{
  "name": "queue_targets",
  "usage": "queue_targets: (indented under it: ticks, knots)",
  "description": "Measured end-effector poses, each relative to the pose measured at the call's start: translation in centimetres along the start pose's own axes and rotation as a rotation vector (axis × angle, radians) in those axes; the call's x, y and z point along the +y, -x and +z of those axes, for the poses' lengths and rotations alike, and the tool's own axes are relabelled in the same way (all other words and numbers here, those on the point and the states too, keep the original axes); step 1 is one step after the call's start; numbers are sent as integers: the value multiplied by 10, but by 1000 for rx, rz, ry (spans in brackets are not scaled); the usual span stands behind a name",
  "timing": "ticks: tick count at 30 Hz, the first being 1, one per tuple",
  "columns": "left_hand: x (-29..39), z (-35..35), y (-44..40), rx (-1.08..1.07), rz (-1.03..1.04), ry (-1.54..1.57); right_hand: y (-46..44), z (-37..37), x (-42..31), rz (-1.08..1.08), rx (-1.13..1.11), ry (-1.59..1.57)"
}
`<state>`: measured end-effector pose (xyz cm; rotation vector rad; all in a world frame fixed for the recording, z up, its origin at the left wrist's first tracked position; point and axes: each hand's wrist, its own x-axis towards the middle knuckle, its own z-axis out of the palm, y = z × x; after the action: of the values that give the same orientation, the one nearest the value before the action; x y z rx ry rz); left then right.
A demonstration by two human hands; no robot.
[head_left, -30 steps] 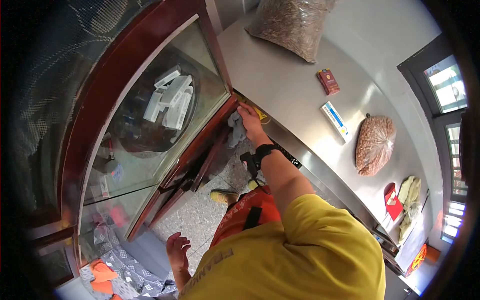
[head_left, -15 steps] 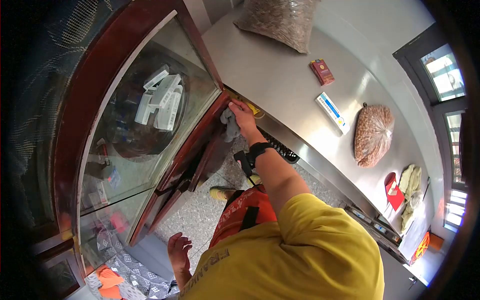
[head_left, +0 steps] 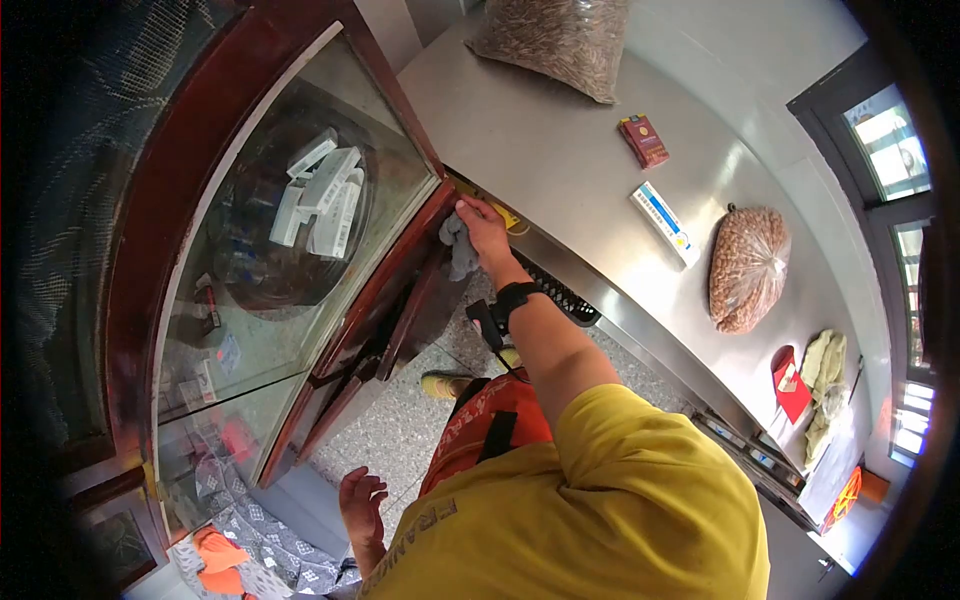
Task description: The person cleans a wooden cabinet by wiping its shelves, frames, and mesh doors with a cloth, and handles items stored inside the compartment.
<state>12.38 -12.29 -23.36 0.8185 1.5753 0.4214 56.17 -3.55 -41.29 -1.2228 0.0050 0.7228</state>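
My right hand presses a grey cloth against the dark red wooden edge of a glass-fronted cabinet, beside the metal counter. Its fingers are closed on the cloth, part of which hangs below the hand. A black strap circles that wrist, with a small black device on it. Low at the left, my left hand hovers with nothing in it, its fingers loosely bent and apart. Behind the cabinet glass, several white boxes lie piled on a dark round tray.
On the steel counter are a large bag of brown pieces, a dark red pack, a blue-white box, a bag of peanuts and yellowish gloves. A black crate stands under the counter. Lower cabinet doors hang ajar.
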Motion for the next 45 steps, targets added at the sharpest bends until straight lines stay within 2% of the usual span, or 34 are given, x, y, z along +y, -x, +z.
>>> queue_targets:
  ticks: [6,8,18,20,45]
  knots:
    - [2,2,3,8,3,-9,0,-4,1,47,-46,-39]
    - [1,2,1,10,-4,-6,16,2,-19,22,-58,91]
    - [2,3,1,-10,9,-21,19,1,-21,-35,-111,159]
    - [0,3,3,-15,16,-21,20,-1,-23,41,-159,99]
    - [-3,2,7,-27,11,-25,16,0,-14,-1,-118,107]
